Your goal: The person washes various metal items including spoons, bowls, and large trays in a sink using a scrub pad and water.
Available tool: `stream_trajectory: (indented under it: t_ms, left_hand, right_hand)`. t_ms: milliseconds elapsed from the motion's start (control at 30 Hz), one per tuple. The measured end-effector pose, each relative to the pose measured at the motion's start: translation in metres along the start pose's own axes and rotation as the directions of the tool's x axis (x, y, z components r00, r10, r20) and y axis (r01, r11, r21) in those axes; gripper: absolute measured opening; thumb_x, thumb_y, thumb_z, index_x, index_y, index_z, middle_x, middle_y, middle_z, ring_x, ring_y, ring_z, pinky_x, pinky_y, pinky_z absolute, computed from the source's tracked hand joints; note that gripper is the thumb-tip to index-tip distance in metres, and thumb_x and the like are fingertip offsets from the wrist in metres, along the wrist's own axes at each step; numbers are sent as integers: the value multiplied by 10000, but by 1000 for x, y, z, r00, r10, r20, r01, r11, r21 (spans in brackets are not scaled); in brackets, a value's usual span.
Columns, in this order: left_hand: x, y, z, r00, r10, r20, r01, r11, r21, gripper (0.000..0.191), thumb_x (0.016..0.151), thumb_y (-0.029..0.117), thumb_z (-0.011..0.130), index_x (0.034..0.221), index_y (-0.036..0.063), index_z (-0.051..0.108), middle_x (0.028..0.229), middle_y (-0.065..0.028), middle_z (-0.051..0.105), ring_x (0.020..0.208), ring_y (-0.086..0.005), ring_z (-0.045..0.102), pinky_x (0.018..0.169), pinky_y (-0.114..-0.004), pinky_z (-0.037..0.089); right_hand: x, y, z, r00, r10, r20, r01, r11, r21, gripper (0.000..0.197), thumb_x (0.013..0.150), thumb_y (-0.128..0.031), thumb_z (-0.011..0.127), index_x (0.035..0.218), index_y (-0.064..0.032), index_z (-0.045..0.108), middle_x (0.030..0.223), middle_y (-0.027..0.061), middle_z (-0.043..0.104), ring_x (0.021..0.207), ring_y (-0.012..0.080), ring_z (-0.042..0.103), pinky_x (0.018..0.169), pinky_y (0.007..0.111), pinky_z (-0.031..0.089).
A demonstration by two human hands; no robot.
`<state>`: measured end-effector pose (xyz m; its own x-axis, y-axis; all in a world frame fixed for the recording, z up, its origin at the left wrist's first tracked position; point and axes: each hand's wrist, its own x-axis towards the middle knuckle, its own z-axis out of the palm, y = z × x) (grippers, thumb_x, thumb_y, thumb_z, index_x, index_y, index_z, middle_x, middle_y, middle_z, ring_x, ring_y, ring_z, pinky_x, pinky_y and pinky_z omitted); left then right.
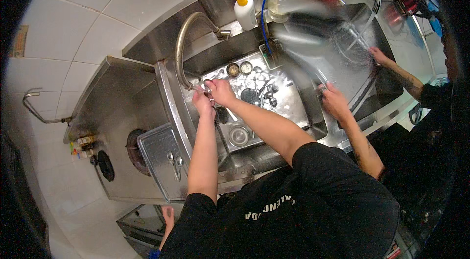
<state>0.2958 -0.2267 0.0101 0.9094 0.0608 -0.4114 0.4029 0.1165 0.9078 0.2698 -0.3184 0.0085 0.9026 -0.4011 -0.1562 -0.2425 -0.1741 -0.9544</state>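
Note:
Under the curved tap point(180, 49), my left hand point(202, 104) and my right hand point(221, 92) meet around a small shiny metal utensil point(208, 89), probably a spoon. Water from the spout runs onto them. My fingers cover most of the utensil, so its full shape is hidden. Below lies the wet floor of a steel sink point(290, 106), with several dark spoons point(271, 95) on it. Two small round tins point(239, 69) stand towards the back of this basin. A round metal bowl point(239, 136) sits in its near left part.
A co-worker's hands point(334, 103) hold a large, blurred clear tray point(312, 64) over the right basin. A white pump bottle point(245, 11) stands behind the sink. Left, a metal tray point(158, 149) carries two spoons point(174, 165). Another person's hand point(168, 215) shows below.

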Motion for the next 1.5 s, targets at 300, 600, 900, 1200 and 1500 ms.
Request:
stream_trajectory:
  t_ms: [300, 600, 900, 1200, 1500]
  left_hand:
    - [10, -16, 6, 999, 49, 20, -48, 998, -43, 231, 940, 292, 536, 863, 75, 558, 695, -8, 535, 555, -83, 471, 419, -229, 346]
    - [22, -15, -10, 996, 20, 81, 10, 937, -349, 316, 983, 318, 374, 955, 65, 561, 927, -54, 579, 871, -178, 567, 727, -356, 476]
    - [16, -14, -18, 964, 185, 190, -160, 977, -142, 350, 978, 376, 423, 992, 48, 544, 928, -29, 578, 868, -153, 561, 801, -304, 460]
    - [16, -8, 18, 979, 106, 173, -104, 994, -22, 179, 958, 169, 502, 1058, 40, 573, 989, -70, 628, 815, -154, 577, 732, -297, 487]
    - [-6, 6, 0, 945, -103, 310, 92, 995, 49, 217, 957, 318, 491, 887, 114, 466, 693, -46, 537, 472, -138, 462, 404, -273, 407]
  right_hand:
    - [5, 15, 0, 990, -8, -139, 18, 997, 73, 328, 920, -301, 501, 880, 2, 618, 769, 230, 617, 726, 372, 618, 632, 425, 472]
    - [-15, -22, 10, 960, -279, -19, 277, 959, -60, 193, 876, -176, 503, 1007, -57, 580, 864, 208, 648, 800, 417, 609, 707, 474, 491]
    - [-7, -15, 12, 984, -106, 144, 131, 975, -178, 260, 886, -220, 516, 1083, -52, 537, 834, 240, 640, 802, 428, 611, 713, 489, 492]
    - [-32, 11, -21, 972, -217, 85, 221, 974, -41, 506, 881, -122, 500, 1333, -69, 278, 1104, 218, 578, 973, 389, 589, 850, 425, 457]
    - [-68, 173, -126, 948, 316, -42, -302, 849, -433, 334, 797, -217, 525, 1043, -1, 591, 995, 249, 622, 922, 393, 603, 829, 430, 485]
